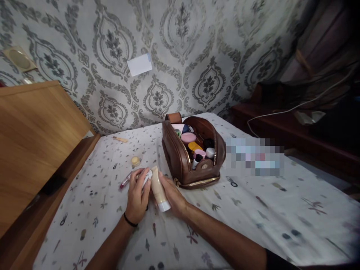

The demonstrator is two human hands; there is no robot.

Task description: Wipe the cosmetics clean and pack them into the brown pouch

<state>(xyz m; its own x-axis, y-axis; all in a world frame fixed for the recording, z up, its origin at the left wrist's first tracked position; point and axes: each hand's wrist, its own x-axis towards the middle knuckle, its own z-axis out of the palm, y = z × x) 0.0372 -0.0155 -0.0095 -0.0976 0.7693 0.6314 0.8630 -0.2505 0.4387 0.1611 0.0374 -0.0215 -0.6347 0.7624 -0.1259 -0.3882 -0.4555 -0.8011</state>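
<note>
My right hand (173, 195) is closed around a beige squeeze tube (158, 188), its white cap pointing down toward me. Beside it, my left hand (137, 197) has its fingers curled over a small white object (147, 177), mostly hidden, whose kind I cannot make out. A slim tube with a dark pink end (123, 183) lies on the sheet, partly behind my left hand. Just beyond sits a small round pale-yellow jar (135, 161). To the right of my hands stands a brown leather toiletry bag (176, 165), unzipped, with several cosmetics inside, among them a pink oval item (188, 138) and a yellow item (194, 146).
The patterned white sheet (112, 225) covers the surface under everything. A small wooden-handled brush (120, 139) lies at the far left. A wooden panel (36, 150) borders the left side, and the patterned wall (180, 56) the back. A blurred patch (254, 155) hides something right of the bag.
</note>
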